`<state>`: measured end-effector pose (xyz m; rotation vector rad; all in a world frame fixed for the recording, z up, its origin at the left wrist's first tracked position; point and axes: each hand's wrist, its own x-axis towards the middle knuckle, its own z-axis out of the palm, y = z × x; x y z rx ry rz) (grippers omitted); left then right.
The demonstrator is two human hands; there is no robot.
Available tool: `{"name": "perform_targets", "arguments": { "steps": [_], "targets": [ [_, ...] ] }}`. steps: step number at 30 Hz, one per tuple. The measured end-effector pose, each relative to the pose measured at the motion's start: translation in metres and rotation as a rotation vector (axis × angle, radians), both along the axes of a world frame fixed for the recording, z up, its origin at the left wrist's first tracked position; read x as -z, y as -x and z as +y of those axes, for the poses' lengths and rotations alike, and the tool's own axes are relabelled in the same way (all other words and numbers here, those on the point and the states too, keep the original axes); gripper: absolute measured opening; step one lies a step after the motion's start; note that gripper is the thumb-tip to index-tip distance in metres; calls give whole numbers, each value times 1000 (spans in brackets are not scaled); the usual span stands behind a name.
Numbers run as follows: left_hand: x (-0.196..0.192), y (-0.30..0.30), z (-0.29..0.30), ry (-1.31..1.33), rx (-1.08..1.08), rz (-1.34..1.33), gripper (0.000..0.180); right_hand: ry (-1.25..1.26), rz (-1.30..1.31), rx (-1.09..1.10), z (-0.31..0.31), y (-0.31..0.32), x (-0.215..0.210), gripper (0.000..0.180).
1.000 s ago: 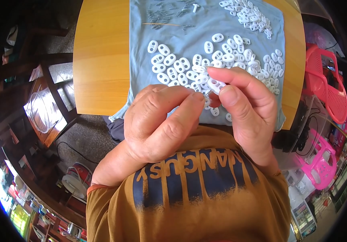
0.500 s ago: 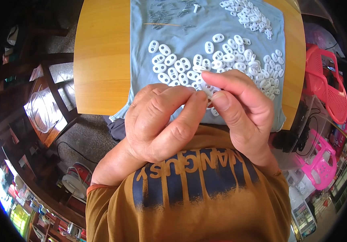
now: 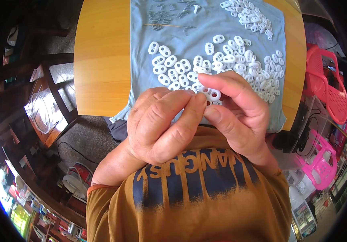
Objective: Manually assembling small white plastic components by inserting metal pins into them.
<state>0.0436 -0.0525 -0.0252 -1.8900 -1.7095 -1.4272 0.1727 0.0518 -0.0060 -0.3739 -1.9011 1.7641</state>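
Both hands, left hand (image 3: 163, 127) and right hand (image 3: 238, 117), stayed close together, still pinching one small white piece (image 3: 212, 95) over the blue cloth (image 3: 141, 48), just above the pile of white pieces (image 3: 222, 64).

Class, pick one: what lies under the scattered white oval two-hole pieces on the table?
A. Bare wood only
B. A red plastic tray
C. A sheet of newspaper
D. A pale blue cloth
D: the white oval pieces lie spread on a pale blue cloth draped over the wooden table.
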Motion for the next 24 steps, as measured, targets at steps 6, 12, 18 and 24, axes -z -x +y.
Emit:
{"name": "perform_targets", "arguments": {
  "steps": [6,12,18,24],
  "targets": [
    [-2,-2,-1,71,73,-139,28,42,-57,32,1,-4,-4,33],
    [-3,-4,-3,93,146,-270,35,72,21,19,-2,-5,1,34],
    [-2,1,-2,-9,155,-185,32,133,69,14,-5,-4,-1,34],
    [-4,4,-5,-24,187,-105,29,141,8,-21,-3,-3,-4,27]
  ]
}}
